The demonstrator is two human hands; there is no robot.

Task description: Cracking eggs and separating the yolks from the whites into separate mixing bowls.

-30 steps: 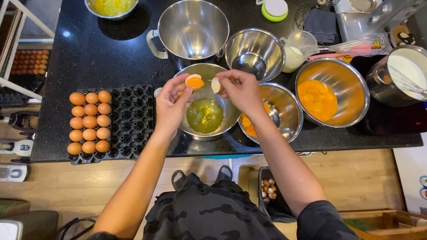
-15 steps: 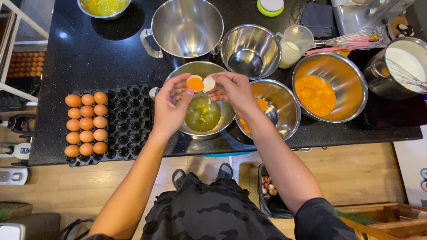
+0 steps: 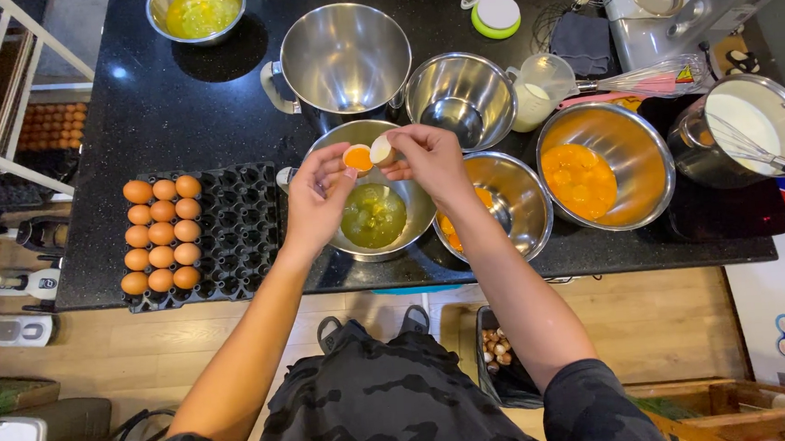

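We are holding a yolk-filled shell half in our left hand and the emptier half in our right hand, keeping both above the steel bowl so draining egg white is falling inside.

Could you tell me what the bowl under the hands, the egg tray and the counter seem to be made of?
The bowl looks like polished steel: silvery, with bright reflections on its wall. The egg tray seems to be moulded black plastic, though matt fibre is possible; its cups are dull and dark. The counter looks like polished black stone, glossy and finely speckled.
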